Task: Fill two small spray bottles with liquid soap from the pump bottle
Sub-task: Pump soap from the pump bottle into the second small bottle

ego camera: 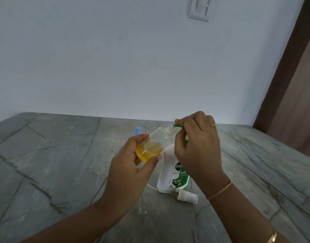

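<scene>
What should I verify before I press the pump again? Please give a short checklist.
1. Left hand grips the small spray bottle: ok, held tilted.
2. Bottle mouth meets the green pump head: ok.
3. Right hand holds the pump head: ok.
4. Room left in the bottle: ok, yellow soap fills only the lower part.
5. Spray head at hand: ok, it lies on the table beside the pump bottle.
6. Second bottle filled: cannot tell.
</scene>
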### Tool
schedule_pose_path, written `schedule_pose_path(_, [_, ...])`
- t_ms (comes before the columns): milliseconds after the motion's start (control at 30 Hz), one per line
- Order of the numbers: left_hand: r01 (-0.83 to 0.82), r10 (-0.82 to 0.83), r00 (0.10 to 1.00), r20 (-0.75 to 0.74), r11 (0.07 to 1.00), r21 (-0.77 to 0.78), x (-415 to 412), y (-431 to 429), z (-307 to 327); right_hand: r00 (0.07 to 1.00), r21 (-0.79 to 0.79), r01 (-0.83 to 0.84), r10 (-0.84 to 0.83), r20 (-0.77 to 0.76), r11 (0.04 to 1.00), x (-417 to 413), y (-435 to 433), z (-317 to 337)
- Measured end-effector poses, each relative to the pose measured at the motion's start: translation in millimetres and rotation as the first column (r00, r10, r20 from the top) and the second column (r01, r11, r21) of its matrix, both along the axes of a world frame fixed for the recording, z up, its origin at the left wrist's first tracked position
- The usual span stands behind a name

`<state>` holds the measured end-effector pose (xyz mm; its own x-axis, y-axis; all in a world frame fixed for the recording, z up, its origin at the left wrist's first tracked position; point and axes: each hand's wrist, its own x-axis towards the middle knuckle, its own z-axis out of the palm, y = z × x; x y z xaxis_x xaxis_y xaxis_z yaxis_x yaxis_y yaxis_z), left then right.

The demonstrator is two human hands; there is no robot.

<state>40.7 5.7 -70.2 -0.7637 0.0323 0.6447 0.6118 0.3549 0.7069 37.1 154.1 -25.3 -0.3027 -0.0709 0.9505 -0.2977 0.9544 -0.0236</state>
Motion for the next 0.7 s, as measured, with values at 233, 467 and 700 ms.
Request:
schedule_pose_path(233, [-0.005,0.005,1.0,-0.015,1.0,0.001,1.7,0.5,0.8,0.999,-0.036,0.019,-0.02,-0.042,0.999,-0.5,-3.2,-7.2])
schedule_pose_path(467, [-0.003,0.003,1.0,0.0,1.0,-0.003,0.9,0.5,-0.9,0.999,-0.046,0.012,-0.014,-0.045,0.999,-1.6,-5.3,-14.2])
schedule_pose_path(700, [-0.014,0.013,1.0,-0.015,1.0,-0.006,-0.3,-0.3,-0.4,0.999,-0.016,0.023,-0.022,0.025,1.0,2.2,-1.7,-0.4])
